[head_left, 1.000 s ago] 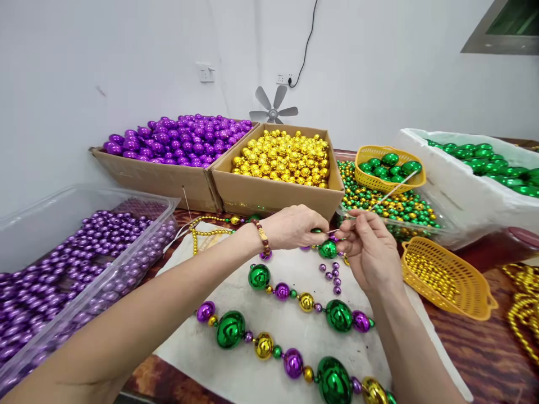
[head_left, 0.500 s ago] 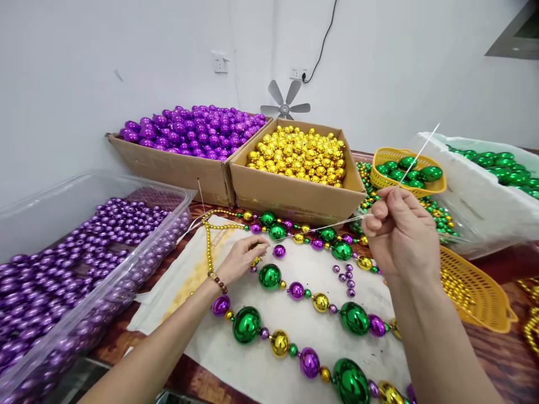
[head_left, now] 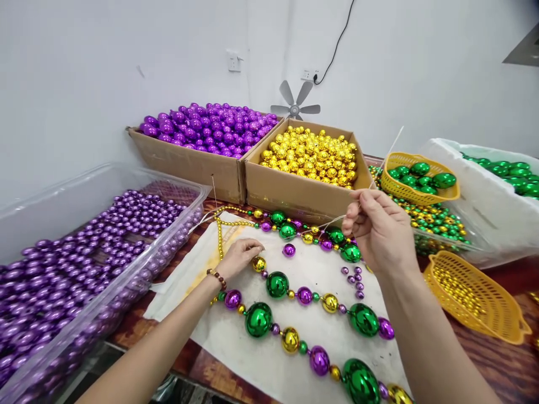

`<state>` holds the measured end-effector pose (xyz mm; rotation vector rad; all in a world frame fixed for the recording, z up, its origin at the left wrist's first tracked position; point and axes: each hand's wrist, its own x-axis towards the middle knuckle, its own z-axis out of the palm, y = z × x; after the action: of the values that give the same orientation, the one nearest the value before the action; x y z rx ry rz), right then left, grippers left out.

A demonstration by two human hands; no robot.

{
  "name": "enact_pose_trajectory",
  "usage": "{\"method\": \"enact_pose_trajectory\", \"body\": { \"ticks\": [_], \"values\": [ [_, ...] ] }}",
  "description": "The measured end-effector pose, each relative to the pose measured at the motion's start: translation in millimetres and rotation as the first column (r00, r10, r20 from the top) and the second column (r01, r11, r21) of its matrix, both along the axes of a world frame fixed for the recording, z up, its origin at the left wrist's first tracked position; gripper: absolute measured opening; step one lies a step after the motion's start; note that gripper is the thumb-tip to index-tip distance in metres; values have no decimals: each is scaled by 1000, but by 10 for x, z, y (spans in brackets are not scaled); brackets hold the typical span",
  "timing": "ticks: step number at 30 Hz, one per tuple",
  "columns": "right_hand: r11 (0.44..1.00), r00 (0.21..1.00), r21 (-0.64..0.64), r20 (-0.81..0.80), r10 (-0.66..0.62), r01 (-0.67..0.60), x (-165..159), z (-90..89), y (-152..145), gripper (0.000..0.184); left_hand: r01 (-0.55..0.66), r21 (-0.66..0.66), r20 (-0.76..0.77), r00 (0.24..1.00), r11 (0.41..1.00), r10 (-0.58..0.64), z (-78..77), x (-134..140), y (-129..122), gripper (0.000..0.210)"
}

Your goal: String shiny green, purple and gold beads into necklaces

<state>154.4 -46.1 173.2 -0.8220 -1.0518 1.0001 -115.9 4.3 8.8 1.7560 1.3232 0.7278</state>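
Observation:
My right hand is raised over the cloth, its fingers pinched on a pale string whose stiff end points up. Slack string trails from this hand toward the beads below. My left hand is low over the white cloth, fingertips together beside a gold bead at the end of a strand; what they grip is hidden. Strands of green, purple and gold beads curve across the cloth. A loose purple bead lies to the right of my left hand, and several small purple beads lie farther right.
At the back stand cardboard boxes of purple beads and gold beads. A clear bin of purple beads fills the left. On the right are yellow baskets and a white foam box. A thin needle-like rod stands upright near the clear bin.
My right hand has shifted left, closer to my left hand, and the string between them has gone from taut to slack. The whole view has swung slightly left.

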Motion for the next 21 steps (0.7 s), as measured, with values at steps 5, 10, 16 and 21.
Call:
{"method": "enact_pose_trajectory", "body": {
  "ticks": [5, 10, 16, 21],
  "values": [
    [997, 999, -68, -4, 46, -46, 12, -148, -12, 11, -4, -11, -44, 999, 1000, 3, 12, -20, 11, 32],
    [992, 998, -108, 2, 57, -57, 23, -224, -34, 12, -8, -10, -101, 995, 1000, 7, 47, -43, 34, 31],
    [987, 998, -145, -5, 65, -65, 21, -245, -14, 14, 2, 42, -169, 986, 999, 5, 95, -112, 54, 24],
    [986, 998, -155, -22, 64, -66, 8, -278, 37, 13, 12, 43, -220, 976, 999, -2, 97, -179, 32, 24]
  ]
}}
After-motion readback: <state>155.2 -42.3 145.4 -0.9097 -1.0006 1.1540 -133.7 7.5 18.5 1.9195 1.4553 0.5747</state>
